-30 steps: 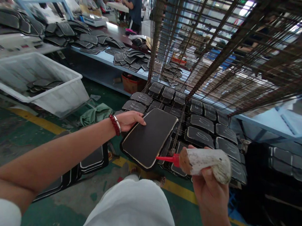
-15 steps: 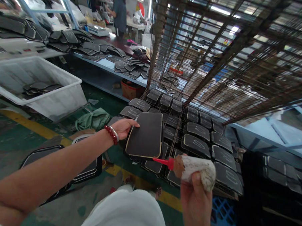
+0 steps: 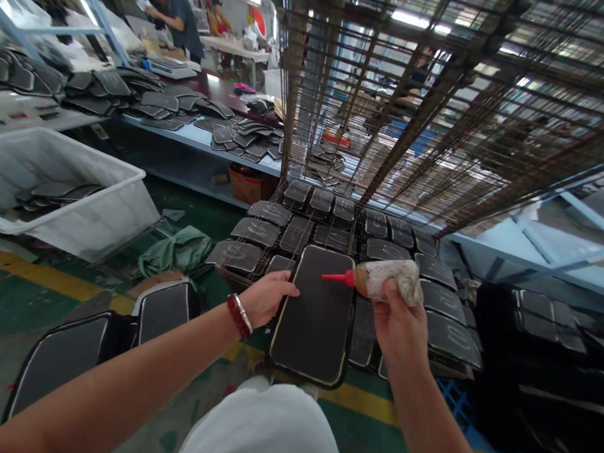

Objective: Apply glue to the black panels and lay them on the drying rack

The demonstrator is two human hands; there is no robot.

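My left hand [image 3: 270,297] grips the left edge of a black rounded panel [image 3: 313,319], thumb on top and the other fingers hidden beneath. A thin pale line runs along the panel's rim. In my right hand [image 3: 398,316] is a squeeze bottle [image 3: 387,279] with amber contents, a whitish wrapping and a red nozzle. It lies nearly level, its red tip over the upper part of the panel; whether it touches cannot be made out. Rows of similar dark panels [image 3: 269,231] rest on a wire rack just beyond.
A tall wire rack shelf [image 3: 375,183] rises tilted at the right. At the left stands a white bin [image 3: 96,222] holding dark pieces. A blue bench [image 3: 188,134] carries many more panels. A green cloth [image 3: 177,250] lies on the floor; people work far back.
The panel has come nearer and lower, and now shows more of its length. My right hand has lifted the bottle, its tip moving from the panel's bottom edge to its upper part.
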